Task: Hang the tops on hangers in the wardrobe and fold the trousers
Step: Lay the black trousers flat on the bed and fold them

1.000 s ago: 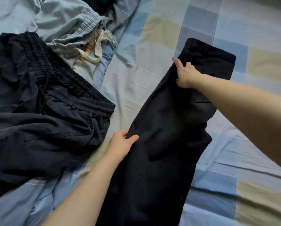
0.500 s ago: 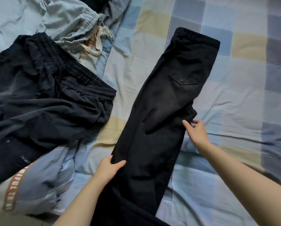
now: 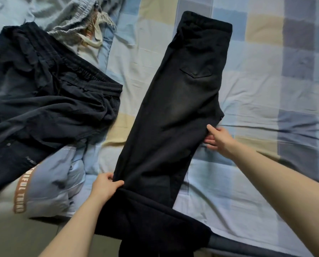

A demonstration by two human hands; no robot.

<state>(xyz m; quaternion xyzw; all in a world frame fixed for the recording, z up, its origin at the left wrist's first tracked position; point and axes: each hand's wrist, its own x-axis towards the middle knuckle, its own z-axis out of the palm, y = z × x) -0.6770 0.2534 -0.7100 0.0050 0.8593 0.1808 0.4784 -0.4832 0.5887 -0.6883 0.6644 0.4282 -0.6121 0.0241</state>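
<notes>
Black trousers (image 3: 175, 112) lie lengthwise on the checked bed sheet (image 3: 262, 86), folded leg on leg, waistband at the far end and a back pocket facing up. Their lower legs hang over the near bed edge. My left hand (image 3: 105, 186) pinches the left edge of the legs near the bed edge. At the right edge, by the crotch, my right hand (image 3: 218, 139) holds the cloth between thumb and fingers.
A second pair of dark trousers (image 3: 43, 101) with an elastic waistband lies crumpled on the left. Grey drawstring trousers (image 3: 71, 17) sit at the top left. A light blue garment with a brown lettered stripe (image 3: 43, 188) lies at the near left edge.
My right hand slid from the waistband down to the crotch edge. My left hand moved down the left edge toward the bed edge. The view shifted back, showing more of the near edge.
</notes>
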